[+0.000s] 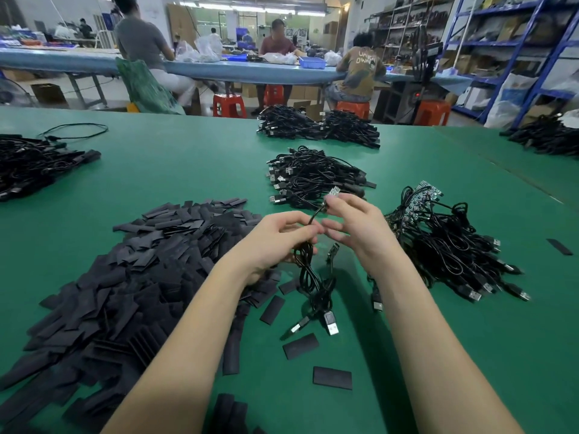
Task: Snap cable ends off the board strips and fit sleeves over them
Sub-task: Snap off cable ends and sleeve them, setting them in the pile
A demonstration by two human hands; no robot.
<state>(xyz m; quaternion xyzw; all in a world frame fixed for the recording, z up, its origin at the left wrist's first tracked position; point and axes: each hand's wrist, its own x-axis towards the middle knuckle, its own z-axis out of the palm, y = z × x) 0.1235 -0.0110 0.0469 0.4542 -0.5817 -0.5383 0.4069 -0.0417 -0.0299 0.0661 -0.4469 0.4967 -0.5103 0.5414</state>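
Cable end (334,193), a small board piece on a black lead, sits raised above the green worktop (194,170) at the centre of the view, pinched in the fingertips of the right hand.

Going from the left: a bundle of black cables (31,164) lies at the far left edge. Nearer, a big heap of flat black sleeves (131,270) spreads across the left half, with a few loose sleeves (300,346) scattered toward the middle.

The left hand (275,239) is curled round the black cable (308,270) just below the raised end; the lead loops down to USB plugs (330,322) resting on the worktop. No sleeve can be seen in either hand. The right hand (354,227) has thumb and forefinger closed on the board piece, the other fingers loosely spread. A second small board end (332,253) hangs between the 2 hands.

Behind the hands lies a pile of cables (313,180) that look sleeved, and 2 more piles (316,126) sit farther back. To the right, a tangle of cables joined to board strips (429,195) waits.

By my reading, this end is snapped free but not yet sleeved, and much stock remains.
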